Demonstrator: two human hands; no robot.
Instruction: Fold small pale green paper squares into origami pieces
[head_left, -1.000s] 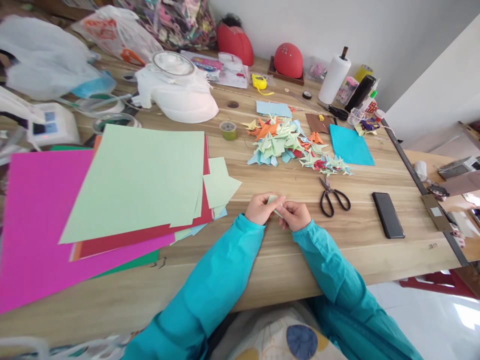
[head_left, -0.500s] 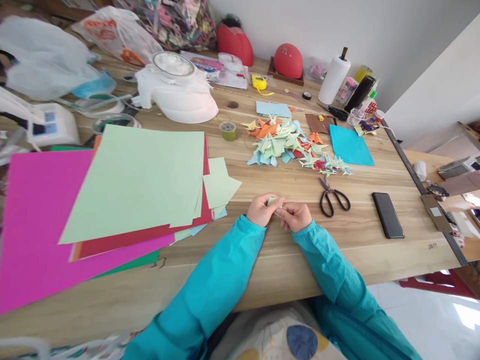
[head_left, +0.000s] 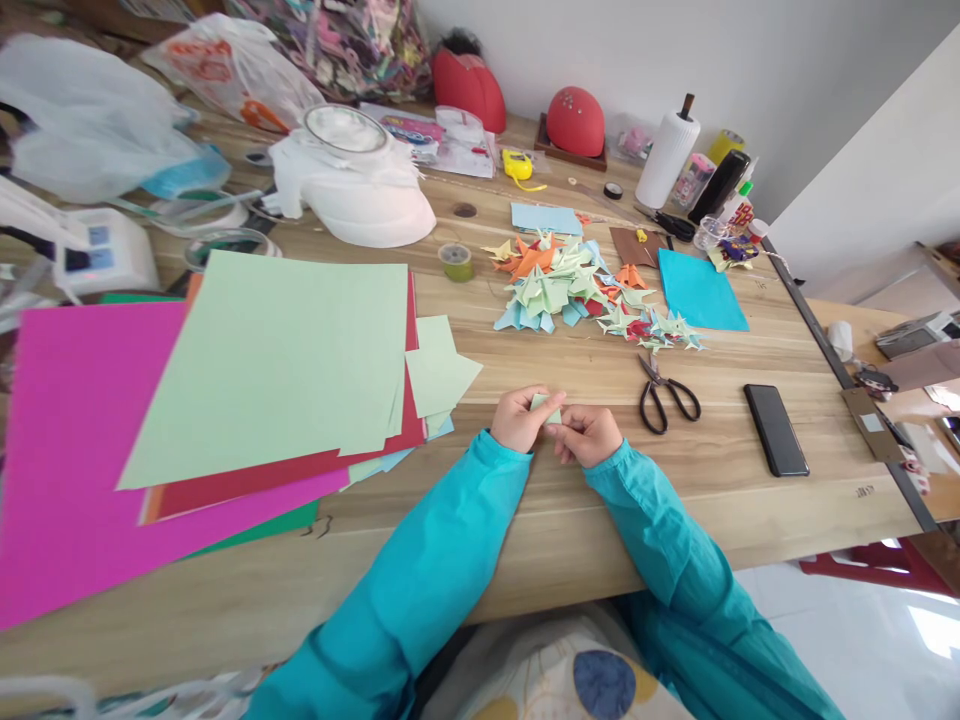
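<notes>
Pinching a small pale green paper piece (head_left: 555, 415) between thumb and fingers of the left hand (head_left: 516, 420), around the middle of the worktop (head_left: 555, 530). Also gripping its near right edge with thumb and fingers of the right hand (head_left: 594, 435). So yeah, both hands close together and clamped on that one bit of paper. Can't tell how it's folded, being partly hidden by the left thumb. Wearing teal sleeves (head_left: 450, 530).

Looking left: large pale green sheets (head_left: 277, 360), stacked over a red sheet (head_left: 247, 482) and, lower still, a magenta sheet (head_left: 82, 420). Also some small pale green squares (head_left: 442, 382) by the right edge of that stack, near the left hand.

Looking far: a messy pile of folded paper shapes (head_left: 551, 292) in green, orange, blue and red, trailing off right into smaller pointy stars (head_left: 649, 327). Plus a turquoise sheet (head_left: 703, 290) right of that, and a little round spool (head_left: 456, 262) to the left.

Right of the right hand: black-handled scissors (head_left: 655, 379), then a black phone (head_left: 777, 430). Farther back: a yellow tape measure (head_left: 517, 164), a red dome (head_left: 576, 120) and a white roll (head_left: 667, 160).
</notes>
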